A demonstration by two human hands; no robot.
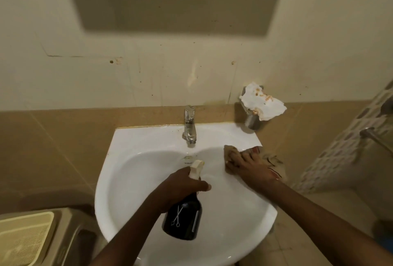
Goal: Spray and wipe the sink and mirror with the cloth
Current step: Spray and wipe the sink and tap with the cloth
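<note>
A white sink [136, 180] fills the middle of the view, with a chrome tap [189, 129] at its back edge. My left hand [180, 187] grips a dark spray bottle [182, 219] with a cream nozzle, held over the basin and pointing toward the back. My right hand [253, 170] presses flat on a tan patterned cloth [231, 155] lying on the sink's right rim. The mirror [176, 0] hangs on the wall above, dim and blurred.
A metal wall holder with crumpled white paper [262, 103] sits right of the tap. A beige bin-like appliance [27, 238] stands at lower left. A shower hose and patterned tiles [372, 134] are at the right.
</note>
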